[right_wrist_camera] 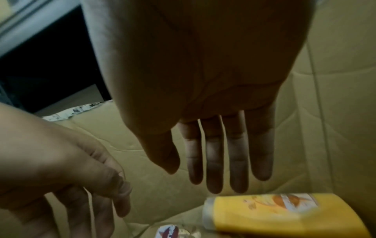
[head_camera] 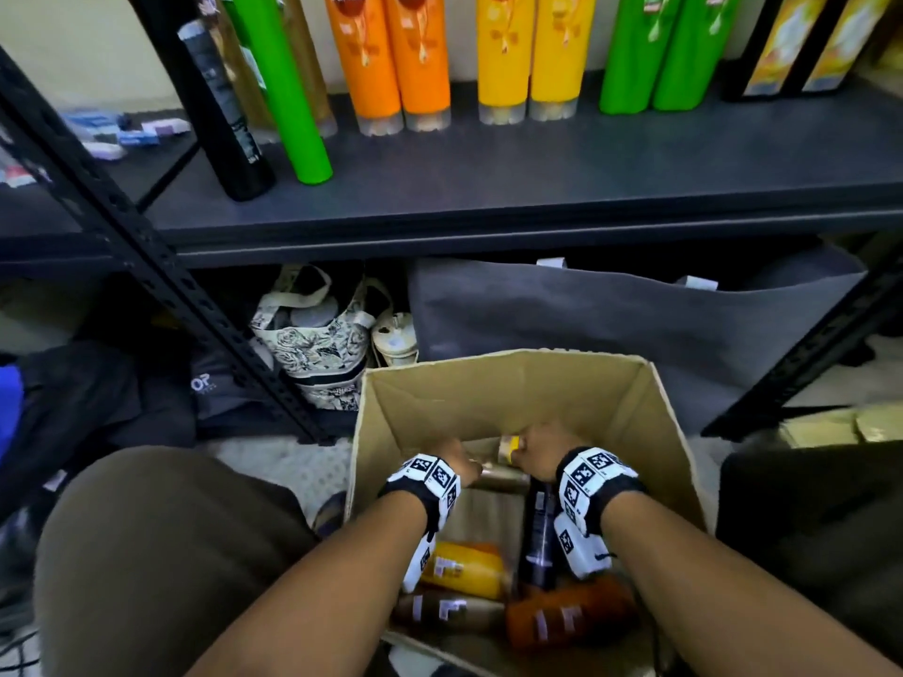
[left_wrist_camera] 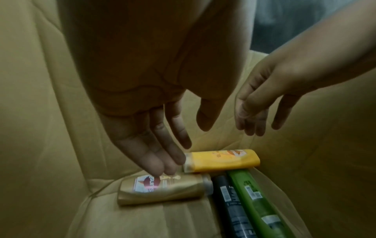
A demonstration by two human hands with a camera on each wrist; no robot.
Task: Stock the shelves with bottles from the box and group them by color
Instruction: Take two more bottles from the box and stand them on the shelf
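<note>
**Both hands down in the box, nothing taken**

Down inside the cardboard box I have both hands, and I go from left to right. My left hand hangs with the fingers straight and loose; two fingertips are right at the label of the gold bottle, which lies flat on the box floor. I cannot tell if they really touch it. This hand grips nothing.

Just beside the gold bottle, a little further in, the yellow bottle lies on its side, with its cap end near the gold one. Its far end rests over the black bottle and the green bottle, which lie side by side along the floor.

My right hand is above the yellow bottle, fingers straight and a little spread, not touching it. It also holds nothing.

On the shelf above the box, bottles already stand in groups: a black one and a green one at the left, then two orange bottles, two yellow ones, and two more green ones.
</note>
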